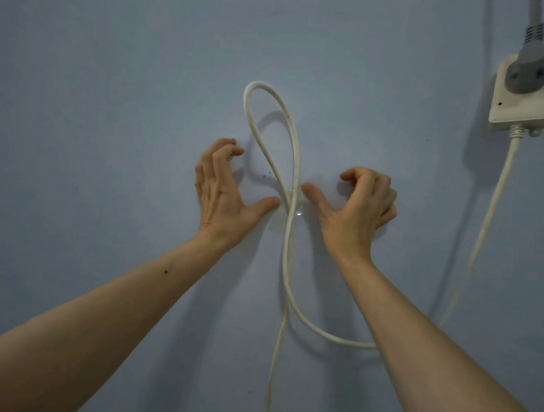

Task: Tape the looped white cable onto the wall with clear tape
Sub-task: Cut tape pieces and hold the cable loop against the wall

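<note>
Pressing at the wall (pixel 113 68) with both thumbs, one on each side of the spot where the white cable (pixel 294 162) crosses itself. The cable loop stands up above the thumbs, with its top arch lifted a little off the wall and casting a shadow. Below the thumbs the two strands run down close together, then part: one hangs straight down, the other bends off under the right forearm.

Clear tape (pixel 291 207) lies over the crossing, between the two thumb tips; only its glossy edge and a bright glint show, and its full outline cannot be told.

Left hand (pixel 221 186): thumb stretched out toward the crossing, tip just beside the cable, on or at the tape's edge. The other fingers are curled, tips touching the wall above the thumb. It holds nothing.

Right hand (pixel 356 207): thumb stretched out likewise, tip just beside the cable from the other side. The other fingers are curled in, and whether their tips touch the wall cannot be told. It holds nothing.

Well off beyond the right hand's fingers, a white socket box (pixel 522 106) is on the wall with a grey plug (pixel 527 68) in it; another white lead (pixel 486 219) runs down from it.
</note>
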